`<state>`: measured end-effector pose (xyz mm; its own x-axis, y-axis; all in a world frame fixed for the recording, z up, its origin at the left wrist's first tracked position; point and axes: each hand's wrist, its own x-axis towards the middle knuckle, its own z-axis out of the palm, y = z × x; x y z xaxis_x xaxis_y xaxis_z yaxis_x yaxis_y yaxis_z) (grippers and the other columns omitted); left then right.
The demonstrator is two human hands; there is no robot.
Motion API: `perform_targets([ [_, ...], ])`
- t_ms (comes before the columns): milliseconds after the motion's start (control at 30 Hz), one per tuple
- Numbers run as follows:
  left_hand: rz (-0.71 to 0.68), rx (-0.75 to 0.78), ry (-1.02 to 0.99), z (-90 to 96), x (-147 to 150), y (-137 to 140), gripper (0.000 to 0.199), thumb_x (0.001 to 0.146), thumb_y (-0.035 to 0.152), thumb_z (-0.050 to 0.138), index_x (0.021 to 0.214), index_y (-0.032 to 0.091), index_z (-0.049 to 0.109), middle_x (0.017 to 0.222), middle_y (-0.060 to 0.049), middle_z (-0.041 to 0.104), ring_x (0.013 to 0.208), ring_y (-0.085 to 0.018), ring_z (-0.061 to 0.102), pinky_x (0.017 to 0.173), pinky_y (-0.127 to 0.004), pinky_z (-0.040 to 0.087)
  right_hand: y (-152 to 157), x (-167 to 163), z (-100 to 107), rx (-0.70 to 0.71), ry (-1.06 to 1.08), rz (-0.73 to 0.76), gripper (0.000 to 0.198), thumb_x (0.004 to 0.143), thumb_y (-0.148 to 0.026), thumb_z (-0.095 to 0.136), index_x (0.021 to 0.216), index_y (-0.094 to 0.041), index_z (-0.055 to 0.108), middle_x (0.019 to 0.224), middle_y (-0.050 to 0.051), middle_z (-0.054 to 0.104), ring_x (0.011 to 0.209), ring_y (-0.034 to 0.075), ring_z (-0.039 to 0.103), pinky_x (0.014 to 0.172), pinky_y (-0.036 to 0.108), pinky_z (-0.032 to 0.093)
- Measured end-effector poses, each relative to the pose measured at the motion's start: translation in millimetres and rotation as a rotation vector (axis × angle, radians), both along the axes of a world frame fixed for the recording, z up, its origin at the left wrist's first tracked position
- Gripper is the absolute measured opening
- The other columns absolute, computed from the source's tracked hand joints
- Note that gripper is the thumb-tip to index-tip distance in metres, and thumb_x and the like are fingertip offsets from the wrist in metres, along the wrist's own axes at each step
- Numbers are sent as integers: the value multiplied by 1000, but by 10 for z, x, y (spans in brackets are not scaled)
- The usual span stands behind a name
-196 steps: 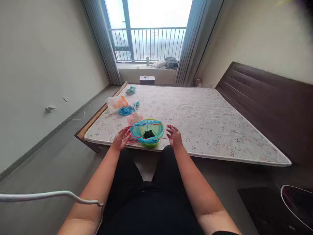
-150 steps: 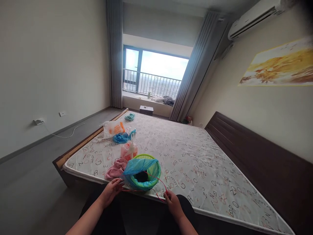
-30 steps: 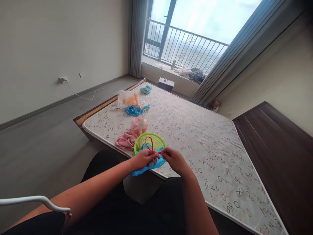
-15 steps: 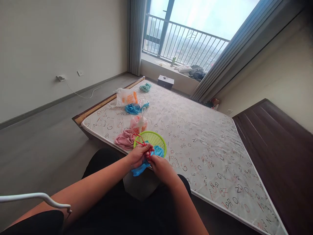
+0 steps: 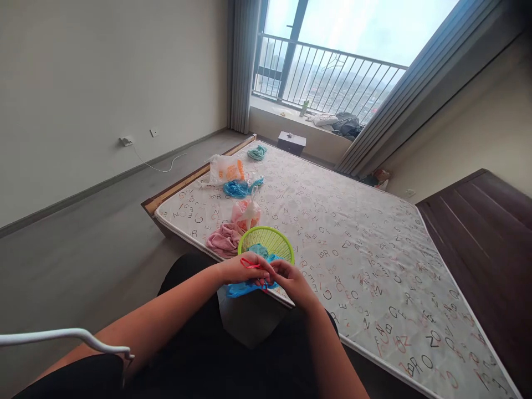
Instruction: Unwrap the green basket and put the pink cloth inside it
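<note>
Over my lap, my left hand (image 5: 245,270) is closed with a red string (image 5: 250,264) looped across its back and fingers. Its fingertips meet those of my right hand (image 5: 293,284), which pinches at the string between the two hands; the exact grip is partly hidden. Below and behind the hands, a blue plastic bag (image 5: 240,290) hangs over the mattress edge. Just beyond stands a lime-green basket (image 5: 272,229) with blue-green plastic inside. A pink cloth (image 5: 224,241) lies left of the basket, touching a knotted bag with pink contents (image 5: 245,214).
The letter-printed mattress (image 5: 353,260) fills the middle. Farther back on it lie a white and orange plastic bag (image 5: 224,169), a blue bag (image 5: 236,189) and a teal bundle (image 5: 257,153). A dark headboard (image 5: 477,249) rises at right. A white bent rod (image 5: 62,334) juts in at lower left.
My left hand has turned so its back faces up, with the red string now looped over it. Both hands have come closer together. The whole view has shifted slightly.
</note>
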<state>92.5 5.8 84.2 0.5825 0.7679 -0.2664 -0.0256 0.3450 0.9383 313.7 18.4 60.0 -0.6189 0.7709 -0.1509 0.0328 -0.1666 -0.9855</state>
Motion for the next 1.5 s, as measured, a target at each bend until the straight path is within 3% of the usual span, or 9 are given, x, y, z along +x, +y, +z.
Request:
perform_targets([
  [100, 4, 18, 13, 6, -60, 5, 33, 83, 43, 84, 103, 17, 83, 87, -6, 77, 73, -14, 69, 73, -27, 56, -22, -26, -33, -69, 25, 20, 39, 87, -49, 79, 114, -21, 73, 94, 3, 75, 77, 16, 67, 71, 29, 51],
  [200, 27, -10, -16, -17, -88, 9, 36, 79, 44, 87, 103, 17, 83, 86, -7, 77, 72, -14, 70, 73, -28, 56, -18, -47, -67, -93, 3, -35, 36, 84, -50, 82, 99, -19, 74, 87, 2, 74, 73, 14, 64, 68, 26, 48],
  [467, 14, -37, -18, -40, -131, 8, 36, 78, 45, 89, 103, 19, 84, 88, -7, 79, 73, -15, 70, 74, -28, 57, -83, -134, -205, -189, 121, -40, 34, 83, -46, 84, 98, -19, 70, 95, 2, 76, 90, 17, 69, 86, 31, 52],
  [767, -18, -127, -88, -113, -193, -3, 36, 79, 39, 88, 108, 17, 84, 95, -9, 80, 76, -15, 72, 73, -26, 57, -221, -286, -161, -417, 300, -26, 23, 80, -38, 77, 89, -21, 65, 90, 4, 71, 86, 19, 68, 84, 33, 53],
  [967, 229, 62, 55, -252, -155, 21, 36, 82, 39, 85, 108, 15, 81, 93, -9, 81, 80, -19, 74, 79, -31, 59, -187, -243, -116, -455, 347, -189, 16, 70, -32, 69, 75, -22, 57, 77, 1, 60, 71, 16, 56, 70, 29, 48],
  [1133, 464, 369, 278, -316, -46, -71, 27, 93, 36, 72, 109, 17, 81, 98, -8, 82, 89, -21, 76, 89, -34, 59, -202, -274, -74, -445, 335, -189, 17, 74, -34, 68, 80, -21, 59, 83, 3, 66, 68, 14, 58, 70, 29, 48],
  [1200, 542, 434, 312, -327, 5, -113, 26, 95, 35, 69, 109, 18, 82, 104, -9, 82, 95, -22, 76, 93, -35, 59, -217, -326, -95, -484, 325, -199, 21, 76, -35, 67, 92, -22, 61, 79, 3, 69, 62, 14, 58, 65, 27, 48],
  [1333, 570, 471, 308, -389, 57, -177, 28, 96, 36, 67, 110, 18, 83, 110, -10, 82, 102, -24, 77, 97, -36, 58, -225, -424, -197, -577, 320, -287, 39, 83, -43, 71, 115, -24, 58, 74, 0, 72, 47, 11, 53, 50, 23, 42],
  [1500, 469, 558, 266, -508, 66, -240, 35, 93, 37, 73, 120, 17, 82, 119, -15, 80, 110, -28, 76, 103, -42, 57, -167, -486, -264, -731, 378, -300, 46, 82, -60, 81, 99, -20, 66, 65, -3, 66, 44, 6, 47, 45, 18, 39],
])
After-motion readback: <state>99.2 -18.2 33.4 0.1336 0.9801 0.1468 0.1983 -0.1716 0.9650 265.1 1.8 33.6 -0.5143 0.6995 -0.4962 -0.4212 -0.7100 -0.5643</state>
